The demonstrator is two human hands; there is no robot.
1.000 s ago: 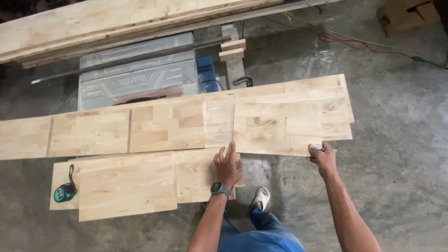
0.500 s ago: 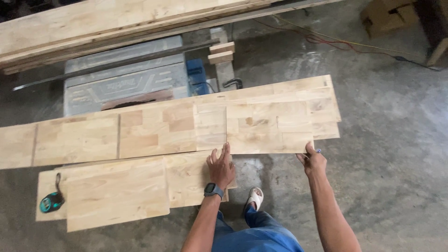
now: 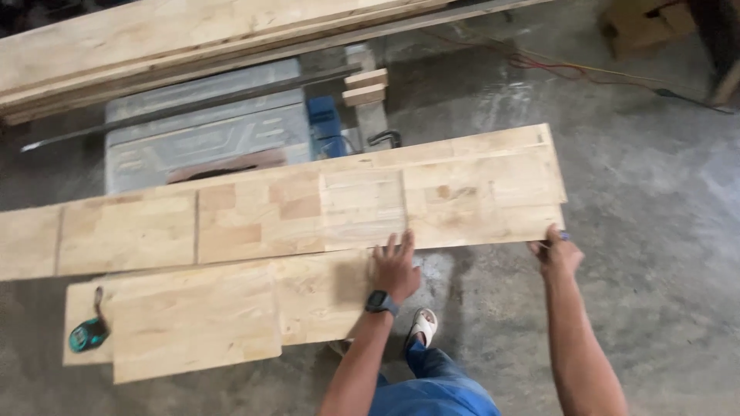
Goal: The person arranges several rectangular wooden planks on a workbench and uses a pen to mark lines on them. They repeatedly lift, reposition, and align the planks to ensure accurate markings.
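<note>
Step in hand, as I judge it: lining up a short wood panel (image 3: 482,202) on the long jointed board (image 3: 185,223) beneath; panel lies at the board's right end, its near edge roughly flush with the board's.
Left hand (image 3: 395,266) flat at the panel's near left corner, fingers spread wide, palm down, gripping nothing; dark watch on that wrist.
Right hand (image 3: 556,253) at the near right corner, fingers curled on the edge; a thin pen-like thing seems tucked in it, too blurred to be sure.
Next move likely calls for both hands keeping the panel square while its edges are matched.
Lower boards (image 3: 200,312) lie on the concrete floor (image 3: 655,231); teal tape measure (image 3: 87,334) rests on their left end.
Containers: cardboard box (image 3: 647,23) at far right, contents not visible; grey table saw (image 3: 204,127) behind.
</note>
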